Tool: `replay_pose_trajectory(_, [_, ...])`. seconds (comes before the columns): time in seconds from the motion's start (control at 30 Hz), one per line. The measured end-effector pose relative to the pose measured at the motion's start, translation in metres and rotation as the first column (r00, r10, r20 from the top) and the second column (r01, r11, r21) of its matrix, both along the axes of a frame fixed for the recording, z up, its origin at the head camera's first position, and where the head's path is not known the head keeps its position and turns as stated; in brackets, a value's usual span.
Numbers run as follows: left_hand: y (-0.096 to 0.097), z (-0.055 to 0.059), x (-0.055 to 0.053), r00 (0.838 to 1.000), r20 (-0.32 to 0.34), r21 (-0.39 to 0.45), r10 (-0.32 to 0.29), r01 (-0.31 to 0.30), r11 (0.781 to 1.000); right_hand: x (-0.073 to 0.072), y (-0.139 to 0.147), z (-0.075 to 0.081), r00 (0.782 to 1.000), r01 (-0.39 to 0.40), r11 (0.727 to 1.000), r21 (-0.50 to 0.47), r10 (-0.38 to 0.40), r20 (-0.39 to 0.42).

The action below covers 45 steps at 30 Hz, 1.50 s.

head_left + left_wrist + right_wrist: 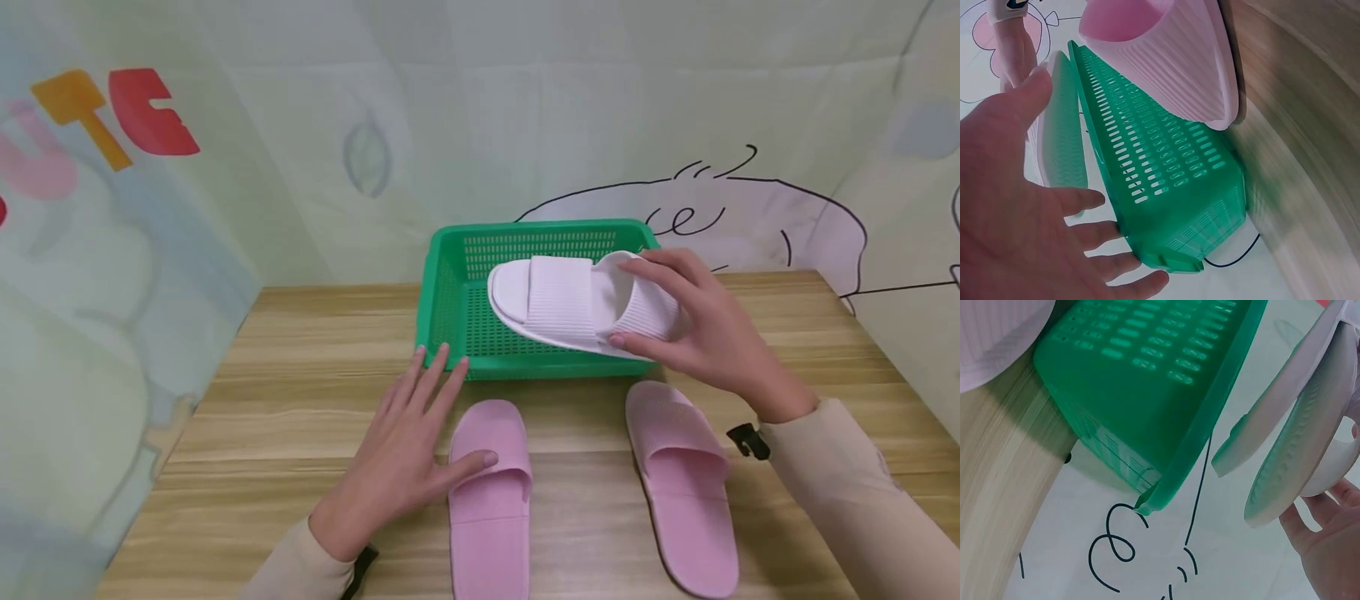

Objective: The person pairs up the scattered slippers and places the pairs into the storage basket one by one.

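My right hand [708, 325] grips a pair of white slippers [558, 296] by the heel end, thumb on the near side and fingers on the far side. The slippers are tucked one into the other and hang over the green basket [555, 368], toes to the left. In the right wrist view their soles [1300, 444] show, apart from the basket rim. My left hand [397, 458] has its fingers spread at the basket's front left corner; whether they touch the rim I cannot tell. Its thumb lies over the left pink slipper [491, 542] in the head view.
Another pink slipper [697, 517] lies to the right, below my right wrist, toe towards the basket. The basket stands at the back of the wooden table [300, 392]. A printed cloth [300, 125] hangs behind and at the sides.
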<state>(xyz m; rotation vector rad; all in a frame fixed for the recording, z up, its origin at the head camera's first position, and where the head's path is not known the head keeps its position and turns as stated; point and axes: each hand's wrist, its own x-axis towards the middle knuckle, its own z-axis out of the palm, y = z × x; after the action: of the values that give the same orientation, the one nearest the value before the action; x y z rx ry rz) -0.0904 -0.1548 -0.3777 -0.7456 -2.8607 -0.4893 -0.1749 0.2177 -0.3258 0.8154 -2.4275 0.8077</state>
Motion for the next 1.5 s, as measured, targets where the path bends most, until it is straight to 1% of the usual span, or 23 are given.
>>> replay_pose_trajectory(0.2, [-0.001, -0.003, -0.001, 1.000, -0.004, -0.003, 0.010, -0.010, 1.000, -0.016, -0.003, 0.001, 1.000, 0.000, 1.000, 0.020, 0.000, 0.015])
replay_pose_trajectory(0.4, [0.000, -0.005, -0.002, 1.000, -0.003, -0.002, 0.006, -0.006, 1.000, -0.030, -0.006, 0.001, 0.999, 0.010, 0.999, 0.044, -0.011, 0.035])
replay_pose_trajectory(0.6, [0.001, -0.006, -0.003, 1.000, -0.005, -0.011, 0.007, -0.007, 1.000, -0.046, -0.009, -0.001, 0.999, 0.016, 0.996, 0.091, -0.019, 0.041])
replay_pose_trajectory(0.77, [0.001, -0.006, -0.004, 1.000, 0.001, -0.007, 0.006, -0.006, 1.000, -0.062, -0.008, -0.002, 0.997, 0.008, 0.992, 0.129, -0.018, 0.076])
replay_pose_trajectory(0.93, [0.001, -0.007, -0.005, 1.000, -0.014, -0.008, -0.004, 0.004, 1.000, -0.077, -0.006, -0.006, 0.997, -0.015, 0.988, 0.153, 0.003, 0.075])
replay_pose_trajectory(1.07, [0.001, -0.007, -0.005, 1.000, -0.005, -0.007, -0.005, 0.005, 1.000, -0.086, -0.005, -0.009, 0.996, -0.024, 0.985, 0.172, 0.008, 0.094])
replay_pose_trajectory(1.17, [0.000, -0.008, -0.005, 1.000, 0.011, -0.014, 0.001, -0.001, 1.000, -0.091, -0.006, -0.010, 0.993, -0.018, 0.980, 0.200, -0.005, 0.115])
replay_pose_trajectory(1.33, [0.000, -0.008, -0.005, 1.000, 0.015, -0.019, 0.009, -0.009, 1.000, -0.100, -0.010, -0.011, 0.989, -0.005, 0.963, 0.271, -0.036, 0.145])
replay_pose_trajectory(1.5, [-0.001, -0.008, -0.006, 1.000, 0.018, -0.017, 0.000, 0.000, 1.000, -0.106, -0.015, -0.011, 0.983, 0.001, 0.944, 0.331, -0.062, 0.173])
